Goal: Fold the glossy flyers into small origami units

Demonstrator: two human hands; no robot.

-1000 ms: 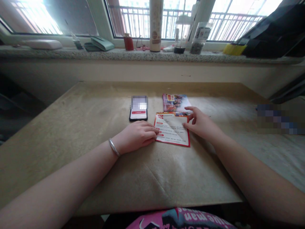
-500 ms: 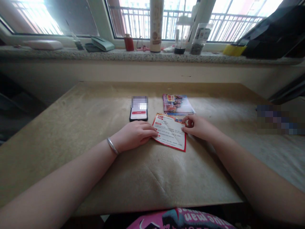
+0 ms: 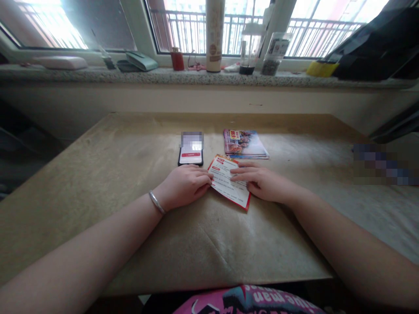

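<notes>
A folded leaflet (image 3: 225, 179), white with red borders and printed lines, lies at a slant on the table between my hands. Its left edge is between the closed fingers and thumb of my left hand (image 3: 186, 183), which has a silver bangle at the wrist. Stretched-out fingers of my right hand (image 3: 263, 181) rest flat over the leaflet's right part, covering some of the print. Just beyond my left hand lies a smartphone (image 3: 190, 158) with its screen lit. A stack of colourful leaflets (image 3: 247, 144) sits behind the folded one.
The wide table (image 3: 157, 257) reaches to the wall under a window. On the stone sill (image 3: 183, 78) stand a tall bottle (image 3: 214, 39), a red bottle (image 3: 177, 59), clear containers (image 3: 271, 54), a green pouch (image 3: 140, 61) and a yellow object (image 3: 322, 67) beside a black bag (image 3: 376, 48).
My right hand has gone from pinching the leaflet's right edge to lying with fingers extended across it. The leaflet has shifted slightly left and looks narrower. My left hand has barely moved.
</notes>
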